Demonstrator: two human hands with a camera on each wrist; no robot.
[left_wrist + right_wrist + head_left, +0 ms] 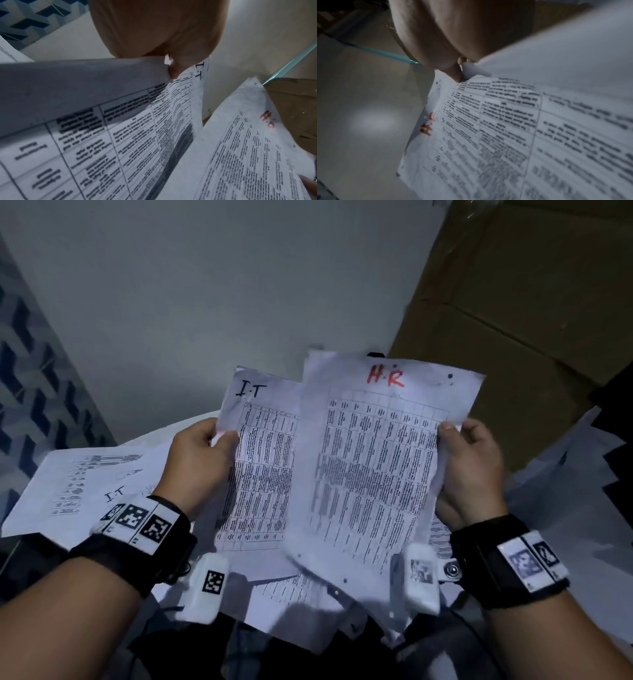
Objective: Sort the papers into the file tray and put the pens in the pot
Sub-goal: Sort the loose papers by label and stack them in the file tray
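I hold two printed sheets up in front of me. My left hand (205, 450) pinches the left edge of the sheet marked "I.T" (263, 460) in black. My right hand (469, 453) grips the right edge of the sheet marked "H.R" (373, 474) in red, which overlaps the first sheet. In the left wrist view the thumb presses the I.T sheet (137, 135), with the H.R sheet (248, 148) to its right. The right wrist view shows the H.R sheet (488, 135) close up under my right hand (458, 54). No pens, pot or file tray are in view.
Another I.T sheet (78, 491) lies on the round white table (161, 436) at the left, and more papers (294, 587) lie under my hands. A large cardboard box (520, 320) stands at the back right. A grey wall is behind.
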